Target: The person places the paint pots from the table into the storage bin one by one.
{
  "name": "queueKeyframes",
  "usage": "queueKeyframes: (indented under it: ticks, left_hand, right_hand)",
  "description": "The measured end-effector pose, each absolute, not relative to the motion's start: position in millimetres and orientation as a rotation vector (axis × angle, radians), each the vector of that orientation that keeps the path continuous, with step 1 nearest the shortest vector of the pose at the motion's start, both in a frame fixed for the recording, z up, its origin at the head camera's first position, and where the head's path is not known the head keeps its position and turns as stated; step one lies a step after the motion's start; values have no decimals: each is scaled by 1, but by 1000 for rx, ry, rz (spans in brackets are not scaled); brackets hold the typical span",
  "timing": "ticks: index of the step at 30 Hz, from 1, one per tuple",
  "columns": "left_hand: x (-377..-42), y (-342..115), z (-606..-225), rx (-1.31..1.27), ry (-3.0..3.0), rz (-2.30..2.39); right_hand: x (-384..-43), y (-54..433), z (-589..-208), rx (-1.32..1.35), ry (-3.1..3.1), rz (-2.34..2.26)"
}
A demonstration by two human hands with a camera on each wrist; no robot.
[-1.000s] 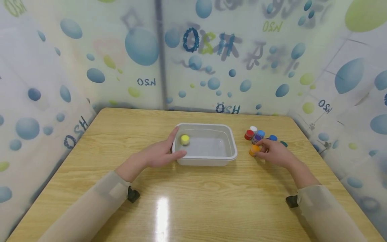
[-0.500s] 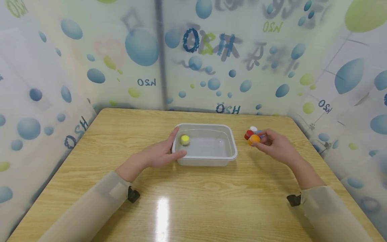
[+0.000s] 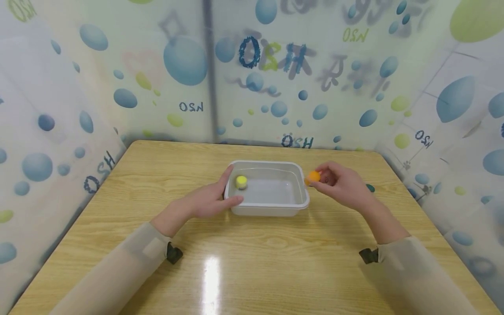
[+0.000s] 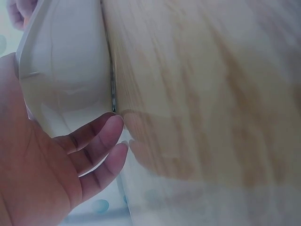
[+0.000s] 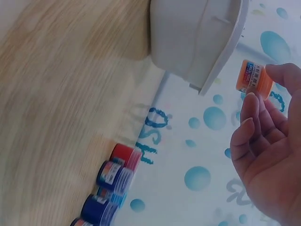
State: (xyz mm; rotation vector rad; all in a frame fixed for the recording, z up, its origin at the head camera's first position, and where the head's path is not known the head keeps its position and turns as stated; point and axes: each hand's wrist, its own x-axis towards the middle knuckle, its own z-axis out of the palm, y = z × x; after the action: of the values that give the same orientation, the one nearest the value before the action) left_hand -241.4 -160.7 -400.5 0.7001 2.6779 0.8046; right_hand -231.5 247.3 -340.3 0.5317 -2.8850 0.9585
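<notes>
My left hand (image 3: 208, 199) holds the left end of a light grey plastic tub (image 3: 267, 205). Its thumb lies over the near rim, and in the left wrist view the curled fingers (image 4: 101, 146) reach along the tub's lower outside. A small paint jar with a yellow lid (image 3: 241, 182) stands inside, near the left end. Between thumb and fingertips, my right hand (image 3: 346, 186) pinches an orange paint jar (image 3: 313, 176) close by the tub's right rim. The right wrist view shows this orange jar (image 5: 249, 76) raised, its printed label visible.
In the right wrist view a red jar (image 5: 126, 156), a dark blue jar (image 5: 113, 176) and several others stand together on the wooden table (image 3: 252, 258). A teal-lidded jar (image 3: 370, 187) shows beyond the right hand. A patterned curtain (image 3: 271, 109) hangs behind the table.
My right hand has lifted the orange jar off the table beside the other jars and carried it left to the tub's right rim. The left hand stays on the tub.
</notes>
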Motion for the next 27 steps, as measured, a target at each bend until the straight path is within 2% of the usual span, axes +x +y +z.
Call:
queueKeyframes:
  ticks: [27]
  left_hand:
    - [-242,-161,-401,695,2675,804]
  right_hand:
    - [-275,151,-366,767,-2975,968]
